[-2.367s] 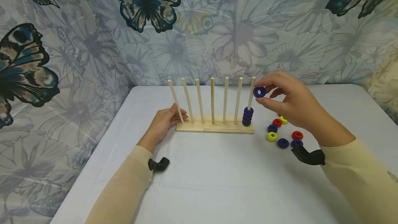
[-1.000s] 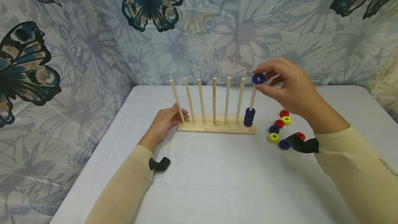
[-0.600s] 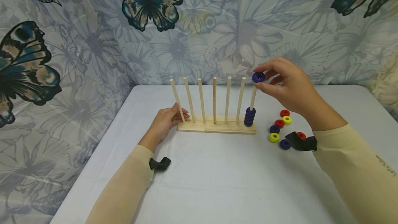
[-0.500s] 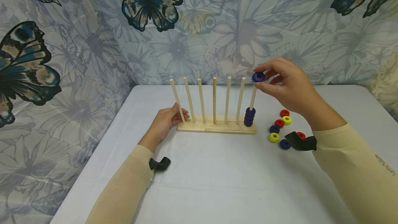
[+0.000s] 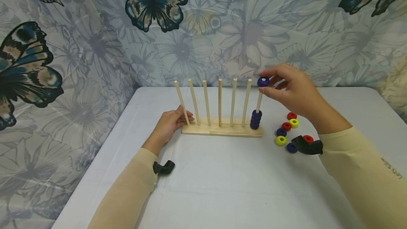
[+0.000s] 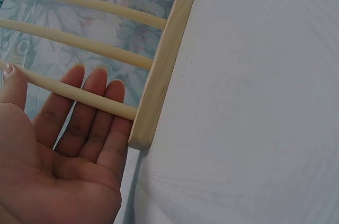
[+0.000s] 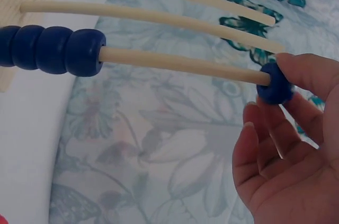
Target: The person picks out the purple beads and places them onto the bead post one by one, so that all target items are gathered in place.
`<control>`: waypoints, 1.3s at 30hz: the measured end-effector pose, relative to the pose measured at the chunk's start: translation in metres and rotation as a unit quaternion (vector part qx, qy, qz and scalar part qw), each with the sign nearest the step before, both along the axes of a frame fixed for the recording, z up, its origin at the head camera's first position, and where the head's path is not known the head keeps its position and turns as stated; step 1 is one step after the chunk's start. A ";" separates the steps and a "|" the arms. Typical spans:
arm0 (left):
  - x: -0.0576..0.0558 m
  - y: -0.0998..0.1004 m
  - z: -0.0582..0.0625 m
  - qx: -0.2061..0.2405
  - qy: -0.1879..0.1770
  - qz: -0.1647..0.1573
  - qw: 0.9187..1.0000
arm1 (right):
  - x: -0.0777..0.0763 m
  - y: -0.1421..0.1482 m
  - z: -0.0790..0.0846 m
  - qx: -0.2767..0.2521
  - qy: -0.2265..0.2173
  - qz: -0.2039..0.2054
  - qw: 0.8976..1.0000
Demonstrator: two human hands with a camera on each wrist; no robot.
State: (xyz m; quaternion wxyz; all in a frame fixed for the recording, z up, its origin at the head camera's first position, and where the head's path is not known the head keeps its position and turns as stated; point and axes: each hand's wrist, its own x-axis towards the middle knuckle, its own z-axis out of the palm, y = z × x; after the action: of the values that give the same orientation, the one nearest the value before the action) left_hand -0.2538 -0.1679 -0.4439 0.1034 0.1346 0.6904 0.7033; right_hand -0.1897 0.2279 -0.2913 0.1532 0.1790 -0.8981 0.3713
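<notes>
A wooden peg stand [image 5: 219, 132] stands on the white table with a row of several pegs. My right hand [image 5: 292, 86] pinches a dark blue ring bead [image 7: 275, 84] between thumb and fingertips at the top of the rightmost peg [image 7: 185, 65]. That peg's tip shows inside the bead's hole in the head view. Lower down on the same peg sit several stacked blue beads [image 5: 255, 122]. At the other end, my left hand [image 5: 168, 124] rests by the leftmost peg [image 6: 87, 96], its thumb at the peg and its relaxed fingers [image 6: 95, 83] behind it.
Loose beads lie right of the stand: red [image 5: 286, 126], yellow [image 5: 281, 141] and blue [image 5: 291, 147] ones among them. A black wrist mount [image 5: 305, 145] on the right sleeve partly overlaps them. A butterfly-print cloth [image 5: 203, 45] hangs behind the table [image 5: 206, 186].
My right hand has raised the blue bead from beside the rightmost peg to its top and tipped it flatter, so the peg's tip now shows in the hole. My left hand stays put.
</notes>
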 end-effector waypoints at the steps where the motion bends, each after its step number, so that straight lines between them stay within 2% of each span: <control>1: 0.000 0.000 0.000 0.001 -0.001 0.000 1.000 | 0.000 0.000 0.000 0.000 0.001 0.000 1.000; 14: 0.000 0.001 0.001 0.004 -0.005 0.002 1.000 | 0.001 0.002 -0.004 -0.002 0.001 0.001 1.000; 24: 0.000 0.001 0.002 -0.001 -0.004 0.003 1.000 | 0.007 0.010 -0.007 -0.022 -0.015 0.005 1.000; 32: 0.001 0.001 0.002 -0.004 -0.003 0.004 1.000 | 0.014 0.018 -0.014 -0.066 -0.038 0.019 0.997; 39: 0.000 0.001 0.001 0.005 -0.005 0.006 1.000 | 0.021 0.030 -0.020 -0.121 -0.069 0.037 0.990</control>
State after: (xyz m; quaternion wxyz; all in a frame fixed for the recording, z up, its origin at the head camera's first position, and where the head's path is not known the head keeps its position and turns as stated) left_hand -0.2536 -0.1669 -0.4428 0.1023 0.1271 0.6871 0.7080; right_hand -0.1682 0.2578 -0.3114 0.0979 0.1666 -0.8479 0.4937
